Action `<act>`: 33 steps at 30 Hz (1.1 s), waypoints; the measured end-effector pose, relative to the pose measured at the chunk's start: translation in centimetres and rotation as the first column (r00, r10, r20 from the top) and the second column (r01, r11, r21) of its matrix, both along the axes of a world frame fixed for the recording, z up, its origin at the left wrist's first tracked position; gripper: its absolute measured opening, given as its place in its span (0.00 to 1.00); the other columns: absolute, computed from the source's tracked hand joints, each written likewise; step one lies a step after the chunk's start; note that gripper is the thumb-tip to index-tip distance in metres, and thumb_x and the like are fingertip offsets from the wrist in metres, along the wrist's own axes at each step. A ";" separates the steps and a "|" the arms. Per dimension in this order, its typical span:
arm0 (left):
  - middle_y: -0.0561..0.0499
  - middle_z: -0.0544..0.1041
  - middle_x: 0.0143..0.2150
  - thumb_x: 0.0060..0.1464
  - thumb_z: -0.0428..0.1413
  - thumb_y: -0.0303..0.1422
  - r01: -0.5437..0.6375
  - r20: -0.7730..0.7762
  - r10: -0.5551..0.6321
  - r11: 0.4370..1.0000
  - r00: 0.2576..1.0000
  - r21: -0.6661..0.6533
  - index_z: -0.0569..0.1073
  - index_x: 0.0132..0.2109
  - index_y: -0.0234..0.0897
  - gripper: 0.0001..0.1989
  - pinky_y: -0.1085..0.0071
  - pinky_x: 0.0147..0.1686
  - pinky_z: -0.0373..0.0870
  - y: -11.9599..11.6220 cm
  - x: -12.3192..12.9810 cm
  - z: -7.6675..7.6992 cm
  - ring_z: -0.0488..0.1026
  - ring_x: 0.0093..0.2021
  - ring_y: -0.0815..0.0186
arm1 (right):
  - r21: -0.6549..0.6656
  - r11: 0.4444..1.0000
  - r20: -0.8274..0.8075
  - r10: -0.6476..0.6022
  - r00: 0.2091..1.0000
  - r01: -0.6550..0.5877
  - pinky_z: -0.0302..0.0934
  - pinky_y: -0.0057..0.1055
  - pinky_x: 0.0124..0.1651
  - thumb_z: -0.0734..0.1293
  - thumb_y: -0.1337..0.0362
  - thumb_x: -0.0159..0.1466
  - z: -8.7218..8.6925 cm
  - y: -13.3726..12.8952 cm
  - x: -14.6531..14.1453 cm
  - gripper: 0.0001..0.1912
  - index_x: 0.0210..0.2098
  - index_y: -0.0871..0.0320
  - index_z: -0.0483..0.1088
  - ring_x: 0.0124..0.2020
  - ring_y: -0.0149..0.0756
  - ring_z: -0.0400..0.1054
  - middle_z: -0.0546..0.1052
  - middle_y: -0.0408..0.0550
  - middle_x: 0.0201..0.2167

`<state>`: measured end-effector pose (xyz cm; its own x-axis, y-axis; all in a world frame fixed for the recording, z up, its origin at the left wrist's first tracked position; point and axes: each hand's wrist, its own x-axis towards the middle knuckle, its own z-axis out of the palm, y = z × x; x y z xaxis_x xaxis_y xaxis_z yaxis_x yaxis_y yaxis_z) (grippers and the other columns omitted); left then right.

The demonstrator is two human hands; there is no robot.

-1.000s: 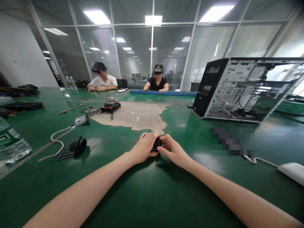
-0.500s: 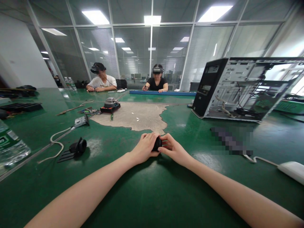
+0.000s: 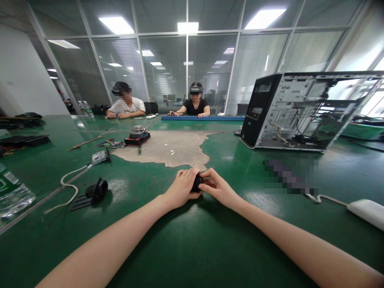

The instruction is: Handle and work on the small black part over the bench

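Observation:
A small black rounded object [image 3: 197,183] stands on the green table between my hands; its kind I cannot make out, as fingers cover much of it. My left hand [image 3: 183,185] is wrapped over its left side and top. My right hand [image 3: 216,186] grips its right side between thumb and curved fingers. To the left lies a black part with a round end and flat prongs [image 3: 93,193], apart from both hands.
An open computer case [image 3: 270,116] stands at the right, near a white power strip [image 3: 366,212]. On the bare brown patch [image 3: 180,146] sits a heatsink-like part [image 3: 137,135]. A water bottle [image 3: 13,192] is at left. Two people sit across the table behind a blue strip [image 3: 204,118].
The view has shifted slightly, so most things sit a little further left. Both hands keep their hold on the black object. Across the table, one person's hand has moved outward.

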<state>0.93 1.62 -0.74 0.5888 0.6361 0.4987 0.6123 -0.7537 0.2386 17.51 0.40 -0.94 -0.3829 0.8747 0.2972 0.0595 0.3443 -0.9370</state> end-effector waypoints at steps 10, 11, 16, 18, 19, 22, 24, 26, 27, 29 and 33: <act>0.47 0.65 0.47 0.44 0.56 0.34 0.008 0.009 -0.007 1.000 1.000 -0.010 0.55 0.50 0.39 0.26 0.61 0.46 0.54 0.0 0.0 0.0 0.62 0.47 0.59 | 0.003 0.994 0.034 -0.112 0.993 0.112 0.64 0.32 0.37 0.64 0.60 0.54 -0.2 0.3 -0.1 0.12 0.35 0.56 0.59 0.35 0.31 0.66 0.67 0.44 0.34; 0.47 0.65 0.47 0.44 0.56 0.34 0.010 0.009 -0.010 1.000 1.000 -0.013 0.55 0.49 0.39 0.26 0.61 0.46 0.54 0.0 0.0 0.0 0.62 0.48 0.59 | 0.007 0.994 0.050 -0.113 0.992 0.112 0.64 0.33 0.38 0.64 0.60 0.54 -0.3 0.3 -0.1 0.13 0.36 0.56 0.59 0.36 0.32 0.66 0.67 0.45 0.35; 0.47 0.65 0.46 0.42 0.56 0.31 0.030 0.041 -0.029 0.999 0.999 -0.024 0.55 0.49 0.39 0.26 0.60 0.47 0.55 0.1 0.1 -0.1 0.62 0.47 0.59 | 0.041 0.999 0.075 -0.022 0.997 0.019 0.63 0.32 0.39 0.63 0.60 0.56 -0.2 0.0 0.1 0.12 0.38 0.55 0.60 0.36 0.31 0.66 0.67 0.44 0.37; 0.47 0.65 0.45 0.42 0.56 0.29 0.049 0.071 -0.047 0.998 0.996 -0.029 0.55 0.49 0.39 0.27 0.60 0.47 0.57 0.2 0.2 -0.2 0.62 0.47 0.59 | 0.052 0.999 0.051 -0.016 0.999 0.014 0.63 0.31 0.39 0.64 0.60 0.55 -0.1 -0.1 0.1 0.11 0.36 0.56 0.61 0.36 0.30 0.65 0.67 0.43 0.36; 0.47 0.65 0.45 0.41 0.56 0.29 0.057 0.088 -0.054 0.998 0.995 -0.032 0.55 0.49 0.38 0.27 0.61 0.47 0.57 0.2 0.2 -0.3 0.62 0.47 0.59 | 0.049 0.999 0.045 -0.021 0.999 0.019 0.63 0.30 0.39 0.63 0.60 0.55 0.0 -0.1 0.1 0.10 0.35 0.56 0.60 0.36 0.30 0.65 0.66 0.42 0.35; 0.46 0.64 0.46 0.41 0.56 0.28 0.062 0.122 -0.057 0.997 0.991 -0.039 0.55 0.49 0.38 0.27 0.61 0.46 0.59 0.2 0.3 -0.4 0.62 0.47 0.59 | 0.024 0.999 0.046 -0.050 0.998 0.049 0.63 0.31 0.37 0.63 0.60 0.56 -0.1 0.1 0.0 0.09 0.34 0.56 0.60 0.32 0.29 0.66 0.66 0.42 0.33; 0.46 0.64 0.46 0.41 0.56 0.28 0.058 0.121 -0.053 0.997 0.991 -0.042 0.55 0.49 0.38 0.27 0.61 0.47 0.59 0.2 0.3 -0.4 0.62 0.47 0.59 | 0.006 0.997 0.044 -0.074 0.996 0.074 0.63 0.32 0.38 0.64 0.60 0.55 -0.2 0.4 -0.1 0.11 0.35 0.57 0.59 0.33 0.30 0.66 0.66 0.43 0.34; 0.46 0.64 0.47 0.41 0.56 0.28 0.056 0.119 -0.050 0.997 0.992 -0.047 0.54 0.51 0.38 0.28 0.61 0.48 0.58 0.2 0.3 -0.4 0.62 0.47 0.59 | -0.014 0.996 0.035 -0.084 0.996 0.084 0.62 0.34 0.39 0.64 0.60 0.54 -0.3 0.5 -0.1 0.13 0.36 0.57 0.58 0.35 0.31 0.66 0.67 0.45 0.36; 0.46 0.64 0.47 0.41 0.56 0.28 0.056 0.121 -0.050 0.997 0.991 -0.051 0.53 0.51 0.38 0.29 0.60 0.48 0.58 0.1 0.3 -0.3 0.62 0.48 0.59 | -0.024 0.997 0.032 -0.075 0.997 0.075 0.62 0.34 0.40 0.64 0.59 0.54 -0.3 0.6 0.0 0.14 0.36 0.57 0.58 0.36 0.32 0.66 0.67 0.45 0.36; 0.46 0.63 0.49 0.41 0.55 0.28 0.062 0.128 -0.054 0.996 0.990 -0.060 0.53 0.52 0.39 0.30 0.60 0.49 0.57 0.1 0.3 -0.2 0.61 0.49 0.59 | -0.030 0.999 0.020 -0.030 0.999 0.031 0.62 0.34 0.41 0.65 0.60 0.53 -0.2 0.6 0.1 0.14 0.36 0.57 0.58 0.38 0.32 0.66 0.67 0.45 0.36; 0.47 0.62 0.49 0.41 0.55 0.27 0.081 0.132 -0.072 0.995 0.989 -0.063 0.52 0.52 0.40 0.30 0.59 0.50 0.56 0.1 0.3 -0.1 0.60 0.51 0.59 | -0.018 0.999 -0.015 0.028 0.999 -0.028 0.61 0.33 0.42 0.67 0.61 0.52 0.0 0.4 0.3 0.14 0.33 0.56 0.58 0.40 0.33 0.65 0.66 0.43 0.37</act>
<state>1.22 1.67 -0.88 0.5706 0.6263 0.5312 0.5139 -0.7768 0.3639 17.85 0.75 -0.94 -0.4031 0.8689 0.2873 0.0364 0.3289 -0.9437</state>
